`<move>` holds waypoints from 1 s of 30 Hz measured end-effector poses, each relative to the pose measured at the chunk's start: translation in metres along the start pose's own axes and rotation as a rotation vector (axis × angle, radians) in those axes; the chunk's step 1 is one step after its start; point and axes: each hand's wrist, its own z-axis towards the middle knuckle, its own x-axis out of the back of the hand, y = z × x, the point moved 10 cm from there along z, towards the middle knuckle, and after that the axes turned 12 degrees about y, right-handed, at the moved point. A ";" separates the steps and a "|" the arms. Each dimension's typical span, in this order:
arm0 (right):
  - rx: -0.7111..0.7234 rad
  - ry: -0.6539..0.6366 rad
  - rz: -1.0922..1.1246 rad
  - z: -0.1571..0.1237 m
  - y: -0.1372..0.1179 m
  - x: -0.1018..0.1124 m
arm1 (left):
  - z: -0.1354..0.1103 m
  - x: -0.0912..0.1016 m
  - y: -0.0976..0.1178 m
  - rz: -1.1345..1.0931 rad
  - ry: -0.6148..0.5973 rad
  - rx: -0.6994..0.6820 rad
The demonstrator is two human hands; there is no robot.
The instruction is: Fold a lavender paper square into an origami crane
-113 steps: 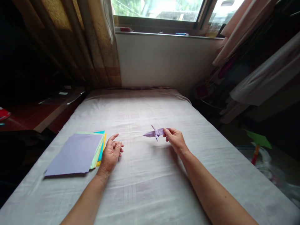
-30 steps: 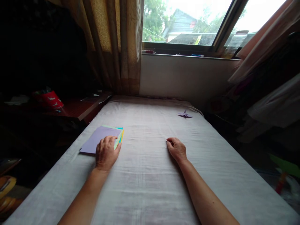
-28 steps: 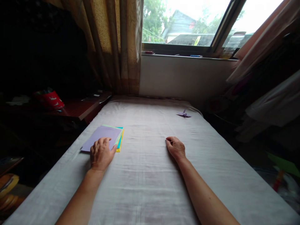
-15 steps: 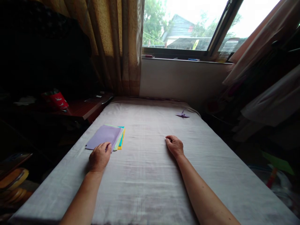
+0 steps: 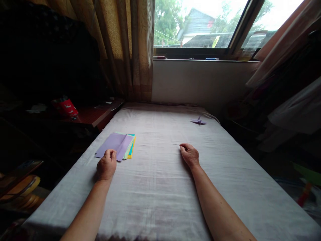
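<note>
A stack of coloured paper sheets point(image 5: 117, 146), lilac on top, lies on the left of the white sheet-covered surface point(image 5: 160, 187). My left hand point(image 5: 106, 165) rests at the stack's near edge, fingers curled and touching the top lilac sheet. My right hand point(image 5: 190, 155) lies on the cloth near the middle, fingers loosely curled, with nothing visible in them. A small purple paper crane point(image 5: 199, 121) sits far off on the right side near the far edge, apart from both hands.
A dark wooden side table point(image 5: 92, 115) with a red object point(image 5: 64, 107) stands to the left. Curtains point(image 5: 125, 50) and a window point(image 5: 200, 26) are at the far end. Hanging clothes point(image 5: 288, 93) crowd the right side.
The crane, held in my right hand 3.8 s ago, now lies far on the cloth. My left hand slid back from atop the paper stack to its near edge.
</note>
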 end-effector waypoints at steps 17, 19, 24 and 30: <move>-0.017 -0.012 0.011 0.000 -0.001 0.001 | 0.004 0.001 -0.012 -0.171 -0.004 0.160; -0.019 -0.013 0.009 0.000 0.000 0.001 | 0.004 0.000 -0.012 -0.180 -0.014 0.162; -0.018 -0.006 0.001 0.001 -0.001 0.002 | 0.004 0.000 -0.012 -0.191 -0.030 0.176; -0.011 0.004 -0.007 0.000 -0.004 0.003 | 0.004 -0.001 -0.014 -0.201 -0.034 0.182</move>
